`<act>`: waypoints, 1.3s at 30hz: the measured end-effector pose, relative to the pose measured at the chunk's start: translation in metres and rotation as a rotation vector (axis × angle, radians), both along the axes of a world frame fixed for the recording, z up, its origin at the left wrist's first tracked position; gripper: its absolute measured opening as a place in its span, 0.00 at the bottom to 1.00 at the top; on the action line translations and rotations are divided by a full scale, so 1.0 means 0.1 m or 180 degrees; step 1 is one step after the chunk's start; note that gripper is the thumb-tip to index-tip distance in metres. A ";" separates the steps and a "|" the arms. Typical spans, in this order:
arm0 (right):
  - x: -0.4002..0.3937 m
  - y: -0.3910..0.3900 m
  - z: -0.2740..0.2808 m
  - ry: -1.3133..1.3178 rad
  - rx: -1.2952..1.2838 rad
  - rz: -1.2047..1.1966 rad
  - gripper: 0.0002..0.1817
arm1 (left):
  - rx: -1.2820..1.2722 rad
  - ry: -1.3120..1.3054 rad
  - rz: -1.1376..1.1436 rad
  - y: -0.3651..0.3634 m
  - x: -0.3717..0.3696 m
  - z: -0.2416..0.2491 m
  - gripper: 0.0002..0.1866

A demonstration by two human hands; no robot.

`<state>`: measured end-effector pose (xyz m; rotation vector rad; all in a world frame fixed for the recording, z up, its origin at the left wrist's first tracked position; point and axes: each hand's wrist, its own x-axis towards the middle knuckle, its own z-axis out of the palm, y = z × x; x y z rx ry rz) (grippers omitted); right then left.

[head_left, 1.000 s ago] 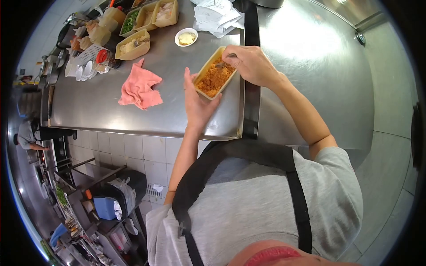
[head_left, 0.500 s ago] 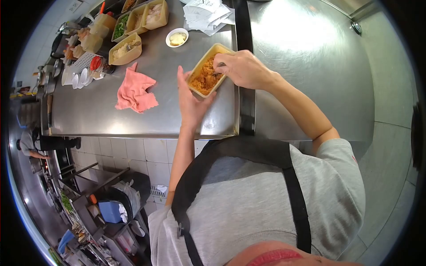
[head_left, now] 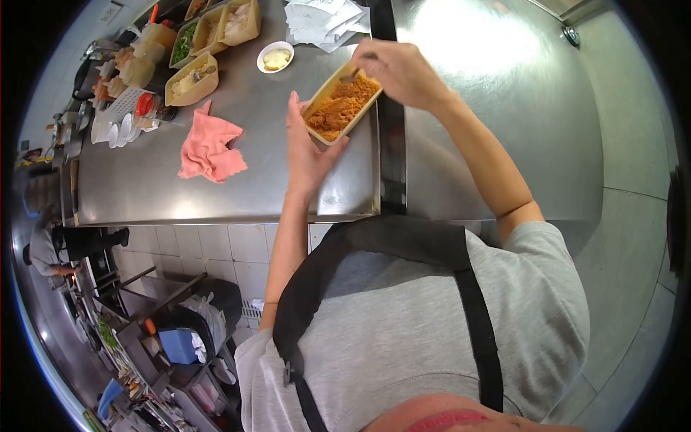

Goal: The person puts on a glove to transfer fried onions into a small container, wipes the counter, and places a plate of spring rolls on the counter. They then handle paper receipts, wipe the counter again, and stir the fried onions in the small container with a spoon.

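Observation:
My left hand (head_left: 311, 162) grips a cream rectangular tub (head_left: 328, 88) from its near left side, thumb along one edge and fingers along the other. Inside lies an orange, crumbly food (head_left: 342, 108), heaped towards the near end. At the far end of the tub, my right hand (head_left: 404, 70) is closed around the handle of a metal spoon (head_left: 350, 77), whose tip points down into the tub. Most of the handle is hidden by the fingers. Left of these, a small white bowl (head_left: 276, 57) holds pale yellow pieces.
A pink cloth (head_left: 211, 149) lies on the steel counter (head_left: 288, 205). Tubs of ingredients (head_left: 193, 81), squeeze bottles and a red-lidded jar (head_left: 146, 105) line the left side. Paper slips (head_left: 327, 21) sit at the back. Another person (head_left: 54, 248) stands at far left.
My right hand has lifted and moved towards the far end of the tub with the spoon, exposing more of the orange food. My left hand still holds the tub.

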<state>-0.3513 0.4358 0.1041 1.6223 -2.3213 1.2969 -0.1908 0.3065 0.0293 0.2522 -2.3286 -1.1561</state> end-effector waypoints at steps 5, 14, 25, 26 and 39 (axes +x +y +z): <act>0.02 -0.01 -0.22 0.0212 0.0104 0.0281 0.03 | 0.0096 -0.0100 0.0064 0.00 -0.02 0.02 0.55; 0.17 0.08 0.03 0.0189 0.0333 0.0385 0.04 | 0.0166 -0.0161 0.0010 -0.03 -0.02 0.04 0.56; 0.30 -0.05 -0.03 -0.0238 0.0358 0.0511 0.05 | 0.0308 -0.0180 -0.0063 -0.04 -0.02 0.08 0.56; 0.26 -0.04 0.00 -0.0293 0.0277 0.0334 0.05 | 0.0322 -0.0195 -0.0036 -0.03 -0.02 0.10 0.56; 0.28 -0.03 -0.13 -0.0069 0.0506 0.0587 0.05 | 0.0229 -0.0266 -0.0068 -0.05 -0.02 0.09 0.56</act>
